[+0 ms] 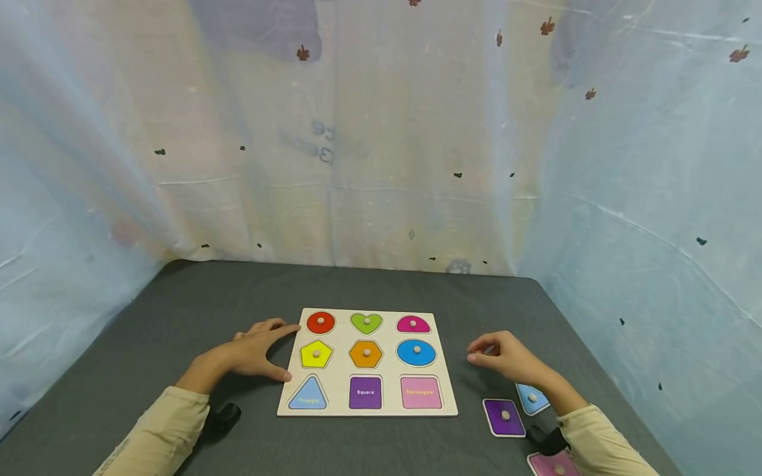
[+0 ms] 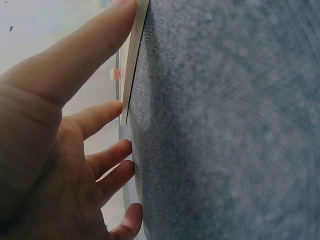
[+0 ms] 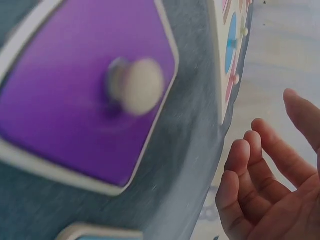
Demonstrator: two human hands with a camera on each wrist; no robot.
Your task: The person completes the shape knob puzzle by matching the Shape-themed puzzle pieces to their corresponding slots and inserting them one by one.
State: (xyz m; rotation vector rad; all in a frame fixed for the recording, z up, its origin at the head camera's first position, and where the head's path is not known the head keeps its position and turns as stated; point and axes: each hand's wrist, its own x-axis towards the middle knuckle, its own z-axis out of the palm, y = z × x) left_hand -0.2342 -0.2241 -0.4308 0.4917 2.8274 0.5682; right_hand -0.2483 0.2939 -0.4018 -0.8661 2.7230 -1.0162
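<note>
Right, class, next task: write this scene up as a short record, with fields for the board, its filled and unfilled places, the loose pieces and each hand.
Board: pale puzzle board, flat on grey tabletop
Filled: red circle, green heart, pink semicircle, yellow pentagon, orange hexagon, blue oval
Unfilled: Triangle place, Square place, Rectangular place
Loose, right of board: purple square, blue piece, pink piece
Left hand: touches board's left edge
Right hand: holds nothing, right of board

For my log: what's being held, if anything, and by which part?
Nothing: left hand touches the left edge of the cream rectangular wooden board; right hand is empty.
</note>
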